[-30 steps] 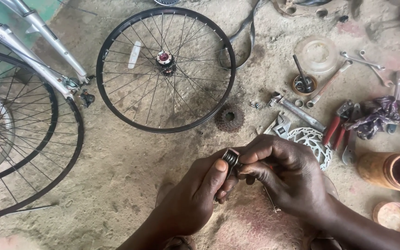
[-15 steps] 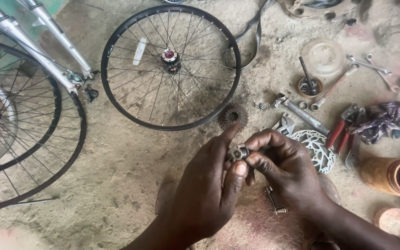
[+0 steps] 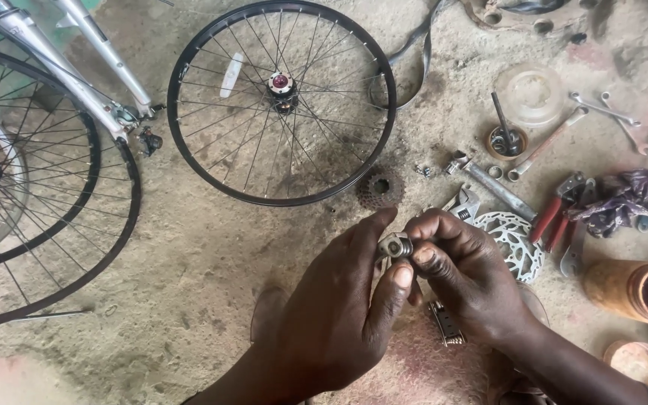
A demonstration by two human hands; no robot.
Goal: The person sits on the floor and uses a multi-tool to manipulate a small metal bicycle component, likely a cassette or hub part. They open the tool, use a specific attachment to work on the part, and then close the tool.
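Both hands are pinching a small metal bolt part: left hand gripping at seven o'clock, right hand clamping at four o'clock.

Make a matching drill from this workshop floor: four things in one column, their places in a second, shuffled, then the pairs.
1. small metal part
2. cassette
3. brake disc
4. pliers

A. on the ground just below the loose wheel
B. pinched between left hand and right hand
C. red-handled, right of the disc
D. flat, just behind the right hand

Pairs: 1-B, 2-A, 3-D, 4-C
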